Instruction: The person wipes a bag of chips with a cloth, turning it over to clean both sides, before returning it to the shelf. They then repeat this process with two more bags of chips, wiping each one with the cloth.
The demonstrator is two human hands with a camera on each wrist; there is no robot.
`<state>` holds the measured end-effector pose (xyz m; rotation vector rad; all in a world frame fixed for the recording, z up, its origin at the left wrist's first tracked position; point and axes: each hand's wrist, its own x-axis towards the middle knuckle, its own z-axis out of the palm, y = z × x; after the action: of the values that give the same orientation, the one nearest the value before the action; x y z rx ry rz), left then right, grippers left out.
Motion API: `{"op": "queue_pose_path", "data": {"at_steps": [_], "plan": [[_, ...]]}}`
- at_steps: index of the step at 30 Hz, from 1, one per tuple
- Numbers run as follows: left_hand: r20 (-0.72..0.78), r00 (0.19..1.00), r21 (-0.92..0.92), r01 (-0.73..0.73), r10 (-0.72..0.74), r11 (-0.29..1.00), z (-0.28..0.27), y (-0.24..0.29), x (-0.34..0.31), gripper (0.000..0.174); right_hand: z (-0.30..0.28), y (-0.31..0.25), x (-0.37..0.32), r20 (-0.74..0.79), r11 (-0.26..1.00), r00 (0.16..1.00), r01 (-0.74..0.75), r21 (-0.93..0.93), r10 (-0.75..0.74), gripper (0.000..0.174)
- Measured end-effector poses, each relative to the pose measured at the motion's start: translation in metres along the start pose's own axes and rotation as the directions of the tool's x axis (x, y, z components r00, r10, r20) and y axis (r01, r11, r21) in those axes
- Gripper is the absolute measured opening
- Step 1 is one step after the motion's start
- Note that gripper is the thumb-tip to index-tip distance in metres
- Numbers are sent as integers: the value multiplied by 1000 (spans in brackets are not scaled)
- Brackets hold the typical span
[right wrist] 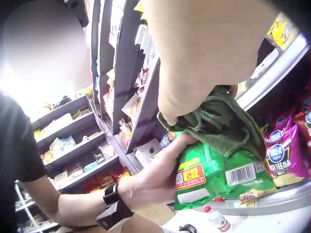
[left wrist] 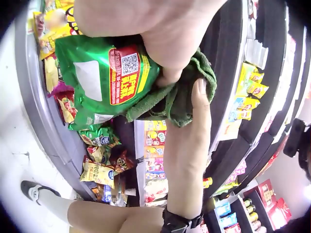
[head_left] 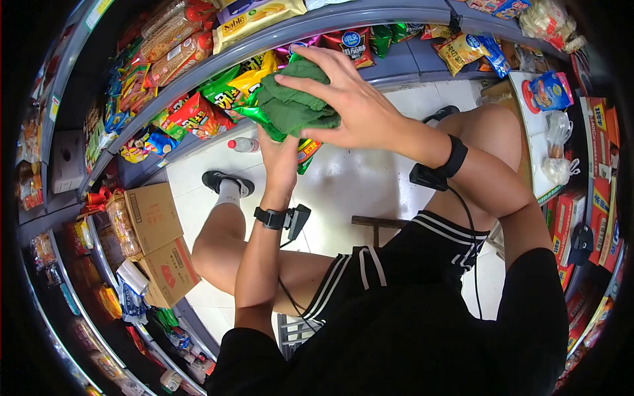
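A shiny green snack bag [right wrist: 218, 170] is in my left hand [head_left: 280, 157], whose fingers grip it from below and the side. Its back, with a red and yellow printed panel and a white patch, faces the left wrist view. Over the bag's upper part lies a crumpled dark green cloth [head_left: 297, 99]. My right hand [head_left: 360, 99] holds this cloth against the bag, fingers spread across its top and thumb along its near side. In the left wrist view, the right thumb presses the cloth [left wrist: 182, 102]. Much of the bag is hidden under the cloth in the head view.
Shelves of snack bags [head_left: 201, 115] curve close in front. A capped bottle [head_left: 243, 144] stands on the white floor beyond the left foot. Cardboard boxes [head_left: 155, 211] are stacked at the left. At the right, a white surface [head_left: 538, 142] carries plastic bags and a blue packet.
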<state>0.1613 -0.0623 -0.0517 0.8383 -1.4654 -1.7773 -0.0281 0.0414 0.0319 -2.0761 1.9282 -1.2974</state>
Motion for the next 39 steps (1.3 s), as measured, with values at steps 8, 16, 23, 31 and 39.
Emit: {"op": "queue_pose_path", "data": {"at_steps": [8, 16, 23, 31, 39], "plan": [[69, 996, -62, 59, -55, 996, 9, 11, -4, 70, 0, 13, 0, -35, 996, 999, 7, -84, -10, 77], [70, 983, 228, -181, 170, 957, 19, 26, -1, 71, -6, 35, 6, -154, 983, 974, -153, 104, 168, 60], [125, 968, 415, -252, 219, 874, 10, 26, -1, 81, -4, 13, 3, -95, 975, 986, -119, 188, 139, 55], [106, 935, 428, -350, 339, 833, 3, 22, -2, 94, -10, -5, 4, -109, 973, 987, 138, 183, -120, 63], [148, 846, 473, -515, 512, 715, 15, 35, -3, 92, -36, 25, 12, -252, 987, 963, -54, 154, 92, 60]]}}
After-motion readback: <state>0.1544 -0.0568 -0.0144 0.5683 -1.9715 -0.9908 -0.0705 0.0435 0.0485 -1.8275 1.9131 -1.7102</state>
